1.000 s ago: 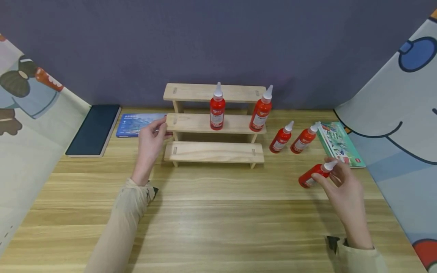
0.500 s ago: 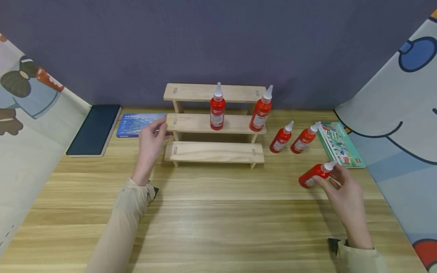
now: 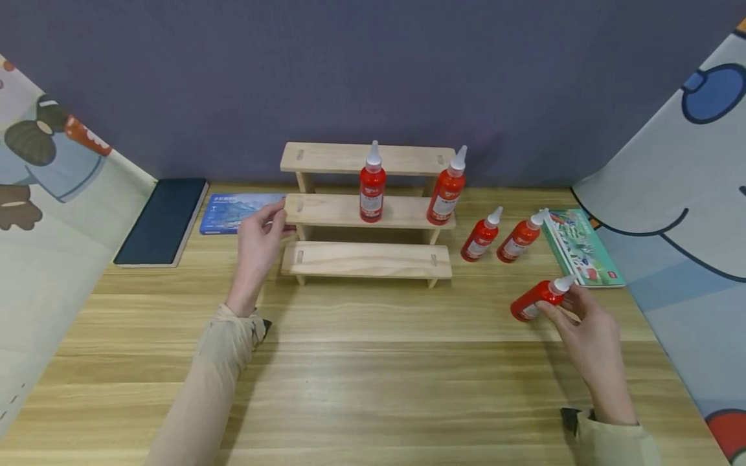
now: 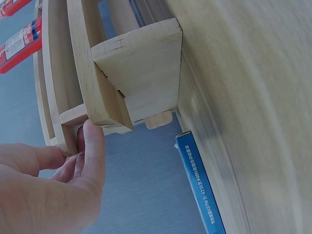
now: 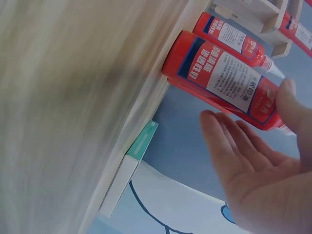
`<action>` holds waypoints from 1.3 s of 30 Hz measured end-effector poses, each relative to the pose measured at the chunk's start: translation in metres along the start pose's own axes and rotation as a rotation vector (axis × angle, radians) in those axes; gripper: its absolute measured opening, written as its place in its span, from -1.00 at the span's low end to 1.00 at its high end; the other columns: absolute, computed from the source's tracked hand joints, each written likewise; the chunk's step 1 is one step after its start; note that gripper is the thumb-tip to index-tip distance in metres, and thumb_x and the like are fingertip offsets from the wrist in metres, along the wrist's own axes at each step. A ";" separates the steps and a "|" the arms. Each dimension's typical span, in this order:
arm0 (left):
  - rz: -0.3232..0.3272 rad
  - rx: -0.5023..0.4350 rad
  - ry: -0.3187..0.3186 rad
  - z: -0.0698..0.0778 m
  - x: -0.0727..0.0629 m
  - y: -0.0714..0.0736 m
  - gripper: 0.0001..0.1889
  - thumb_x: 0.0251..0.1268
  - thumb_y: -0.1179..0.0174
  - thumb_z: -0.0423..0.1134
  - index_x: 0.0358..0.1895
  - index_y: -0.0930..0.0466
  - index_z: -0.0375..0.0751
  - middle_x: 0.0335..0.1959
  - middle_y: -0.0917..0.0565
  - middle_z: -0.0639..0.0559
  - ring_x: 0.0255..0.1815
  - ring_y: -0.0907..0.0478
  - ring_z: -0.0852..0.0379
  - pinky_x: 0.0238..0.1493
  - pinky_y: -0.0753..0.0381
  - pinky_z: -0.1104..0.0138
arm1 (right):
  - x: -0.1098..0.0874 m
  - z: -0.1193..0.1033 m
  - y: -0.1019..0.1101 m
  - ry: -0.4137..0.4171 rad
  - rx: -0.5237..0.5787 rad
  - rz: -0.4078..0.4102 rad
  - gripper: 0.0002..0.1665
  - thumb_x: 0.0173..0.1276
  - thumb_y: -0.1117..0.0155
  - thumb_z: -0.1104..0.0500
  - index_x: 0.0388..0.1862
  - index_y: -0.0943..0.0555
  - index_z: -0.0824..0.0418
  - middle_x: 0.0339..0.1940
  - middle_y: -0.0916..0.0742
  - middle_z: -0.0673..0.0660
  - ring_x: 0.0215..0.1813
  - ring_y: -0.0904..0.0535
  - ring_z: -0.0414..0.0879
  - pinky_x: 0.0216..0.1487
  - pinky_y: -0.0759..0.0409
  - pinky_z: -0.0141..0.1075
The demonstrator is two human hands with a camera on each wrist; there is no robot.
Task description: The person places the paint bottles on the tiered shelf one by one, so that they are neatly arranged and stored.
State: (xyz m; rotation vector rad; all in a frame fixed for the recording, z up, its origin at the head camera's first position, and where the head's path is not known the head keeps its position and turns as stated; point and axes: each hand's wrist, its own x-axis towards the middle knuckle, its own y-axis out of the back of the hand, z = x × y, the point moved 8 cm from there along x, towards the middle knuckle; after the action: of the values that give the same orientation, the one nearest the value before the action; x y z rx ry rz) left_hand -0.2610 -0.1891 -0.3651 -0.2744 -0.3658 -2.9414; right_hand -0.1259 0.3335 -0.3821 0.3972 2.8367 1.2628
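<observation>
A red bottle (image 3: 531, 303) is standing upright at ten o'clock from the nearer right hand (image 3: 591, 333), whose grip I cannot tell; the left hand (image 3: 259, 239) is pinching the shelf (image 3: 329, 210).

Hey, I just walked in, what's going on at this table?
A person's left hand grips the left end of a three-tier wooden stand at its middle shelf. Their right hand holds a red bottle near its white nozzle, out to the right. Two other red bottles stand on the middle shelf, and another two are on the table between the stand and a green book.
</observation>
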 end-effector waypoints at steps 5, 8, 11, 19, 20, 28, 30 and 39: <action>0.003 -0.005 0.000 -0.001 -0.001 0.001 -0.64 0.73 -0.04 -0.38 0.39 -0.56 -0.48 0.31 -0.63 -0.40 -0.23 -0.73 0.22 -0.04 -0.85 0.45 | 0.001 -0.005 0.003 0.062 -0.020 0.047 -0.41 0.49 -0.49 0.25 0.34 -0.52 0.54 0.16 -0.70 0.57 0.10 -0.68 0.45 -0.20 -0.38 -0.94; 0.004 -0.009 0.003 -0.001 -0.001 0.002 -0.64 0.73 -0.04 -0.37 0.39 -0.56 -0.47 0.32 -0.62 -0.40 -0.25 -0.71 0.27 -0.04 -0.85 0.46 | 0.002 -0.008 0.004 0.090 -0.026 0.073 -0.46 0.46 -0.50 0.30 0.28 -0.56 0.54 0.12 -0.72 0.55 0.05 -0.70 0.40 -0.19 -0.38 -0.94; 0.000 -0.014 0.004 -0.002 -0.001 0.002 -0.63 0.73 -0.04 -0.38 0.40 -0.55 -0.48 0.31 -0.62 -0.41 -0.24 -0.71 0.30 -0.02 -0.85 0.45 | 0.002 -0.008 0.004 0.096 -0.039 0.085 -0.49 0.44 -0.52 0.31 0.25 -0.58 0.54 0.09 -0.74 0.53 0.00 -0.72 0.33 -0.18 -0.37 -0.93; -0.005 -0.014 0.001 -0.002 -0.001 0.001 -0.63 0.73 -0.03 -0.38 0.40 -0.54 -0.49 0.30 -0.62 -0.44 -0.26 -0.71 0.35 -0.03 -0.84 0.46 | 0.001 -0.008 0.005 0.079 -0.034 0.097 -0.49 0.42 -0.55 0.29 0.22 -0.61 0.53 0.07 -0.76 0.50 -0.15 -0.56 -0.47 -0.14 -0.36 -0.91; -0.005 -0.014 0.002 -0.001 -0.001 0.001 -0.63 0.73 -0.03 -0.38 0.41 -0.54 -0.49 0.30 -0.62 -0.44 -0.26 -0.71 0.35 -0.02 -0.84 0.46 | 0.001 -0.008 0.005 0.076 -0.033 0.098 -0.50 0.42 -0.55 0.28 0.22 -0.61 0.52 0.07 -0.76 0.50 -0.16 -0.50 -0.54 -0.14 -0.36 -0.91; -0.006 -0.008 0.004 -0.001 -0.001 0.001 -0.63 0.73 -0.03 -0.38 0.41 -0.54 -0.49 0.29 -0.63 -0.45 -0.26 -0.71 0.32 -0.04 -0.84 0.48 | 0.000 -0.013 0.003 0.083 -0.029 0.098 -0.49 0.43 -0.52 0.31 0.24 -0.60 0.54 0.09 -0.75 0.52 0.00 -0.72 0.35 -0.15 -0.34 -0.92; -0.007 -0.009 0.005 -0.001 0.000 0.001 -0.63 0.73 -0.03 -0.38 0.40 -0.54 -0.49 0.29 -0.62 -0.44 -0.25 -0.73 0.26 -0.03 -0.84 0.47 | 0.000 -0.015 0.003 0.075 -0.025 0.090 -0.48 0.44 -0.52 0.29 0.26 -0.60 0.53 0.11 -0.74 0.52 0.03 -0.72 0.39 -0.15 -0.33 -0.93; -0.001 -0.025 0.006 -0.002 0.000 0.000 -0.64 0.73 -0.03 -0.39 0.39 -0.55 -0.50 0.28 -0.63 -0.44 -0.25 -0.75 0.19 -0.05 -0.85 0.45 | 0.000 -0.031 0.000 0.088 -0.034 0.055 -0.44 0.46 -0.51 0.24 0.33 -0.59 0.46 0.15 -0.73 0.49 0.08 -0.70 0.38 -0.13 -0.32 -0.94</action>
State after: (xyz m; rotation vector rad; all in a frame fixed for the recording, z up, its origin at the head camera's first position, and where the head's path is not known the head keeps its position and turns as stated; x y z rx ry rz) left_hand -0.2617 -0.1894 -0.3674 -0.2681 -0.3292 -2.9487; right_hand -0.1294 0.3107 -0.3611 0.4322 2.8913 1.3698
